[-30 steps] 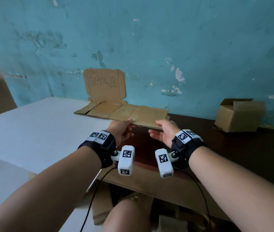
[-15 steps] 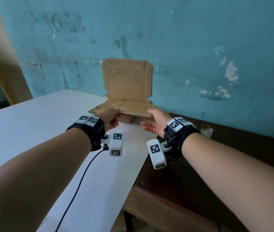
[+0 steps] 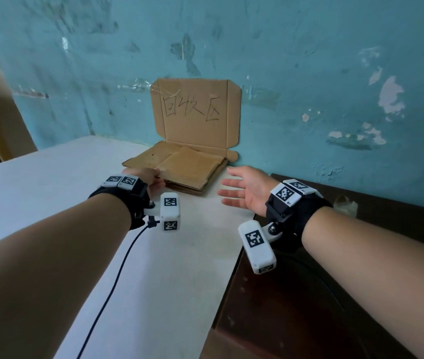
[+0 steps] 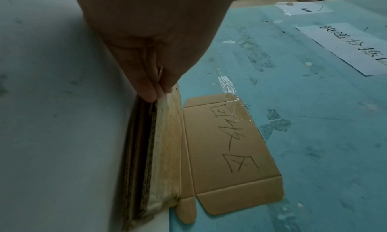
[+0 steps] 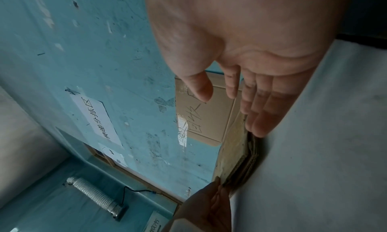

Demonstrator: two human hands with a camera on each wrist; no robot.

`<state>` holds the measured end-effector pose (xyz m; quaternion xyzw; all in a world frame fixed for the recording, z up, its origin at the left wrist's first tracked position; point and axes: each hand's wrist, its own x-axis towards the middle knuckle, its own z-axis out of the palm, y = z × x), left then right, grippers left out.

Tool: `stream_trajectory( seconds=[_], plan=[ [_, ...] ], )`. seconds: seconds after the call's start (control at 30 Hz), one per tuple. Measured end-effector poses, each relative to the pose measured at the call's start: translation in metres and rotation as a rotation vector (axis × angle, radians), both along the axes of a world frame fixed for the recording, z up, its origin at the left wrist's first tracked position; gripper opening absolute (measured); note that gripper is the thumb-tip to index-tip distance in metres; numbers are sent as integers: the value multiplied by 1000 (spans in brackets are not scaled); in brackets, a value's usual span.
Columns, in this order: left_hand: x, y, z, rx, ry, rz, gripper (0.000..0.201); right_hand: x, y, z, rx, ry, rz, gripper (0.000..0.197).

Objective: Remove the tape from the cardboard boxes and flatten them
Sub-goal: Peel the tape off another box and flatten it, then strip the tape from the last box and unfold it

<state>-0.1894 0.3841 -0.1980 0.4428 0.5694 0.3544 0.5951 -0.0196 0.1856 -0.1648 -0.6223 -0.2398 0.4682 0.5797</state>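
A stack of flattened cardboard (image 3: 187, 169) lies on the white table (image 3: 50, 203) against the wall, below an upright cardboard sign (image 3: 195, 112) with handwriting. My left hand (image 3: 151, 181) is at the stack's near left corner. In the left wrist view its thumb and fingers (image 4: 159, 86) pinch the edge of the top flattened cardboard piece (image 4: 165, 153). My right hand (image 3: 244, 190) hovers to the right of the stack, apart from it, palm turned inward and fingers (image 5: 257, 106) straight, holding nothing. The right wrist view shows the stack (image 5: 236, 153) edge-on, with the left hand (image 5: 209, 200) at its far corner.
A dark brown table (image 3: 335, 294) adjoins the white one on the right, and a crumpled clear wad (image 3: 345, 203) lies on it near the wall. The teal wall (image 3: 309, 60) stands right behind the stack. Paper labels (image 5: 96, 118) are taped to it further left.
Both hands carried the flattened cardboard left from the dark table onto the stack by the sign. The right hand has let go and drawn back to the right; the left still holds the edge.
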Motion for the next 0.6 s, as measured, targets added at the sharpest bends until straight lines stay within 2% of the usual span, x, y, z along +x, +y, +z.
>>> stream_trajectory(
  seconds=[0.13,0.33,0.43,0.5,0.6],
  plan=[
    [3,8,-5,102,145,-69,25,10,-15,2,5,-13,-5,11],
    [-12,6,11,176,225,0,32,34,-49,10,34,-32,-72,30],
    [-8,-15,28,207,275,5,20,44,-72,13,54,-6,-128,26],
    [2,-33,35,248,301,-50,27,47,-88,12,60,10,-161,22],
    [26,-78,46,219,273,-89,19,48,-117,11,54,22,-210,10]
  ],
)
